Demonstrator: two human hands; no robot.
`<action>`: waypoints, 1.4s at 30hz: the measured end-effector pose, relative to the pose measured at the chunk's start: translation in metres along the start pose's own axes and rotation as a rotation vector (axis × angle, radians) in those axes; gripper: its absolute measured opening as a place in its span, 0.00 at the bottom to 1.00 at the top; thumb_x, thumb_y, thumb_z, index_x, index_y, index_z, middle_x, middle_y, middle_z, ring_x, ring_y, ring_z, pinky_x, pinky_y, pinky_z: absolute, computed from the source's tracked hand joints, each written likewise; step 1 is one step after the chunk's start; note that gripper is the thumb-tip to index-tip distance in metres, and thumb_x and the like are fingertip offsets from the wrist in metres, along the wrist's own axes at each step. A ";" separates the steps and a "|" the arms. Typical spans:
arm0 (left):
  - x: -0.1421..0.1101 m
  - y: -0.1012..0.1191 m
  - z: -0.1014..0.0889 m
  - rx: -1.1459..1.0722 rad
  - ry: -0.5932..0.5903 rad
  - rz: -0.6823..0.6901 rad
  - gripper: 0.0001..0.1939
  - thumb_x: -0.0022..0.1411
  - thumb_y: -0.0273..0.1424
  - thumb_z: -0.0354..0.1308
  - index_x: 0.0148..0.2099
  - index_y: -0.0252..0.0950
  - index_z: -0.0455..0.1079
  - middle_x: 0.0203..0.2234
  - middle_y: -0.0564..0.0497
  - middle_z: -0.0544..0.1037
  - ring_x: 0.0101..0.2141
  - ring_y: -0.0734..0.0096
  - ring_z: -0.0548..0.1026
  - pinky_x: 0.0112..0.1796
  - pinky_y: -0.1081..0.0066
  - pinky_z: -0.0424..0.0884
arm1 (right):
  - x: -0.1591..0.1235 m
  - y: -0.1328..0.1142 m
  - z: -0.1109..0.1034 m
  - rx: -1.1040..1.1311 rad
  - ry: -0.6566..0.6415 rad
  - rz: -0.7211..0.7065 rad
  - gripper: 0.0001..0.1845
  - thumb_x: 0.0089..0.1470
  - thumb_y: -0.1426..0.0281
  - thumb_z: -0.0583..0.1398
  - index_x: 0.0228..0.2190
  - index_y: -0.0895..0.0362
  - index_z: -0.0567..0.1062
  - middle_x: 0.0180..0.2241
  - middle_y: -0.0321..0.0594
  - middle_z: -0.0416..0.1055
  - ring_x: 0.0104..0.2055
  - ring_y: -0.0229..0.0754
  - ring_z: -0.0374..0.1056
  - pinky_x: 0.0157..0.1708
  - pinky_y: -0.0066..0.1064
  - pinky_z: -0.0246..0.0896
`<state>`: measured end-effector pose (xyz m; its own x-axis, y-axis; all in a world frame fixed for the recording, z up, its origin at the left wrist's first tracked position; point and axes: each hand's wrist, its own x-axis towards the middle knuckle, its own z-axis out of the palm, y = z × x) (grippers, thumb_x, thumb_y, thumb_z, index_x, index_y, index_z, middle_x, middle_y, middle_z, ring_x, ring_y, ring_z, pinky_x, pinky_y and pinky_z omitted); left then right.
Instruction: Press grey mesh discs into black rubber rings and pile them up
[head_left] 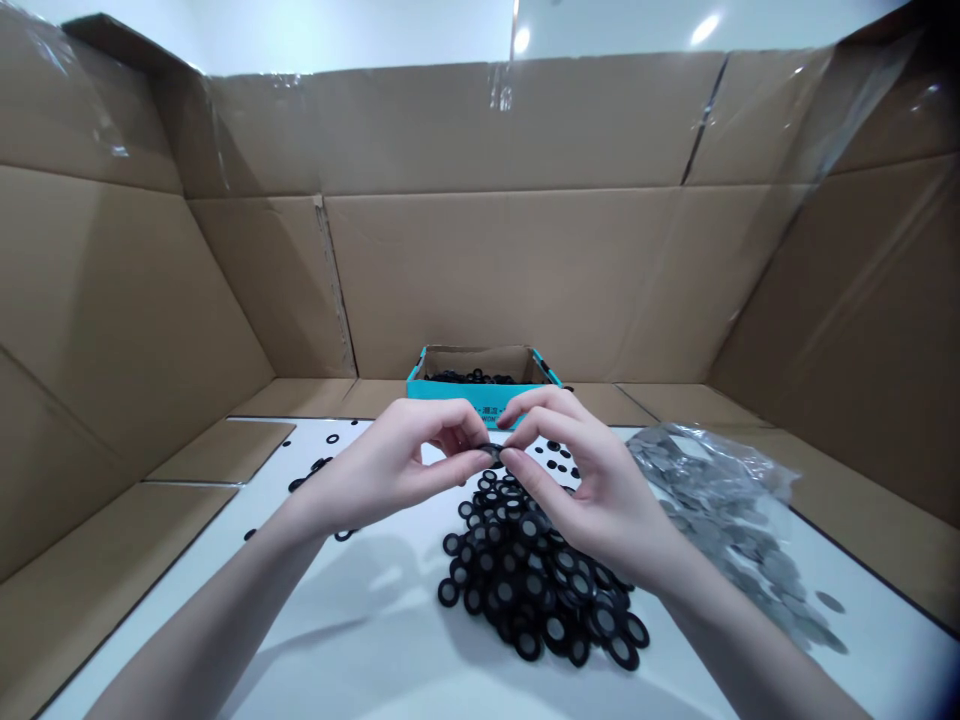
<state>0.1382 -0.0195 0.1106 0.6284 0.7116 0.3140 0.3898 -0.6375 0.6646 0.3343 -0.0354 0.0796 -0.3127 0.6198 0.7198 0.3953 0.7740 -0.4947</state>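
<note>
Between the fingertips of both hands is a small black ring (493,452), seen nearly edge-on; whether a grey disc sits in it I cannot tell. My left hand (420,452) pinches its left side with thumb and index finger. On the other side my right hand (574,465) pinches it with thumb and fingers. Below the hands a heap of black rings with grey mesh-like centres (525,585) spreads over the white table (337,620). My right wrist and forearm pass over the heap's right edge.
A turquoise box (442,390) holding black rings stands at the back. At right, grey discs (772,560) spill from a clear plastic bag (720,465). Loose black rings (307,475) lie at left. Cardboard walls (510,270) enclose the table.
</note>
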 end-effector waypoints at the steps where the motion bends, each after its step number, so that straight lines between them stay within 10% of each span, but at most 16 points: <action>1: 0.000 0.000 0.000 0.018 -0.010 0.006 0.05 0.65 0.29 0.56 0.35 0.34 0.68 0.27 0.56 0.73 0.28 0.79 0.70 0.28 0.79 0.65 | 0.000 0.000 0.001 -0.003 -0.006 -0.004 0.07 0.57 0.75 0.56 0.27 0.55 0.67 0.38 0.39 0.68 0.44 0.41 0.65 0.44 0.36 0.60; 42: 0.004 0.001 0.009 0.057 0.107 0.030 0.06 0.64 0.30 0.56 0.35 0.33 0.72 0.25 0.54 0.75 0.27 0.78 0.71 0.28 0.78 0.66 | -0.002 0.007 0.002 -0.328 0.101 -0.067 0.04 0.57 0.73 0.59 0.30 0.53 0.72 0.42 0.43 0.72 0.48 0.51 0.63 0.45 0.47 0.54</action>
<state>0.1471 -0.0199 0.1061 0.5664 0.7176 0.4053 0.4114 -0.6723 0.6155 0.3362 -0.0316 0.0738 -0.2670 0.5404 0.7979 0.6384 0.7194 -0.2736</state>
